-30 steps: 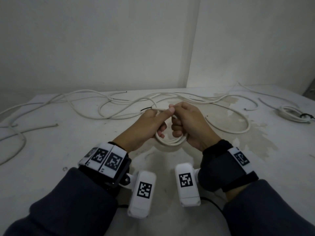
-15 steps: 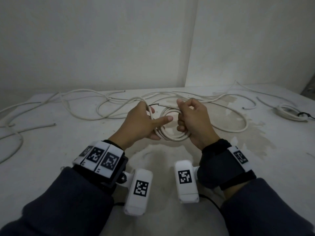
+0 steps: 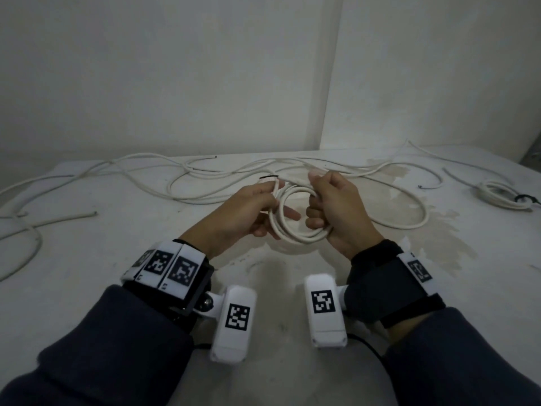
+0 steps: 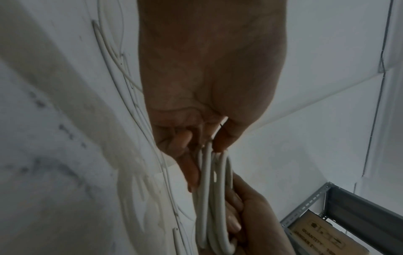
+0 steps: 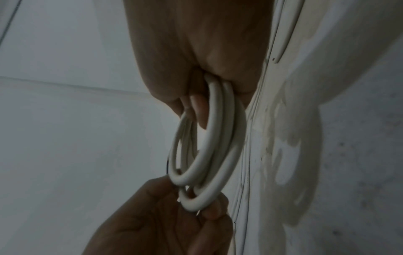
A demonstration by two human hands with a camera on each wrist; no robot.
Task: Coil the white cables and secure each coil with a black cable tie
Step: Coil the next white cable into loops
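Note:
A white cable coil (image 3: pixel 295 232) of several loops hangs upright above the table between my hands. My left hand (image 3: pixel 270 208) grips its left side, thumb on top, and the fingers pinch the strands (image 4: pixel 207 181). My right hand (image 3: pixel 317 200) has its fingers curled through the right side of the coil (image 5: pixel 209 146). A short black strip (image 3: pixel 268 177), apparently a cable tie, sticks out just above my left thumb. The cable's free run trails from the coil's top toward the back of the table.
Loose white cables (image 3: pixel 205 183) sprawl across the back and left of the white table (image 3: pixel 87 288). A finished coil (image 3: pixel 502 196) with a black tie (image 3: pixel 524 198) lies at the far right. A metal shelf (image 4: pixel 348 212) stands off to the side.
My hands have drawn apart and risen slightly. The coil, bunched between them a second ago, now hangs spread as a round ring, the left hand on its left side.

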